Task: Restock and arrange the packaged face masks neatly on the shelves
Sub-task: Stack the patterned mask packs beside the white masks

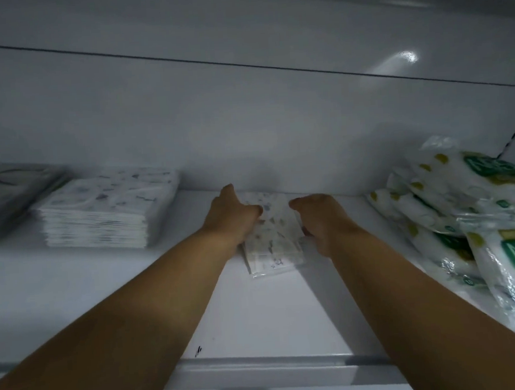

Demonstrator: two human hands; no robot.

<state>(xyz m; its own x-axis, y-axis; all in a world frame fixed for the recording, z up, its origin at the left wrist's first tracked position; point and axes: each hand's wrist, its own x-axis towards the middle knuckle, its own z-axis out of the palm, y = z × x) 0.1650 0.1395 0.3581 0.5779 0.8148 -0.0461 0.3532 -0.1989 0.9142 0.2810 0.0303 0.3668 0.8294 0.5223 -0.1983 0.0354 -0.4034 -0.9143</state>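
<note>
- Item: mask packs, a small pile of flat printed packets in clear film, lying on the white shelf at centre frame, close to the back wall. The near end of the pile juts toward the viewer between the two wrists.
- Left hand: set against the left side of the pile, fingers curled at its far left corner, thumb reaching over the top. Grip grasping the packs.
- Right hand: set against the right side, fingers bent down along that edge, thumb pointing inward over the top. Grip grasping the packs from the opposite flank.
- Handling, judged: light; soft and bendable rather than stiff; the glossy film is likely slippery, so single packets may slide off one another. Not fragile, but the film can crease.
- Where to take hold, judged: the two long side edges, squeezed between both palms, as here; a thumb on top keeps the upper packet from skating off. Lifting by one corner would probably fan the pile.
- Neighbouring stock: a squared stack of printed packs at left of frame; a blurred dark stack at far left; green-labelled N95 bags heaped loosely at right.
</note>
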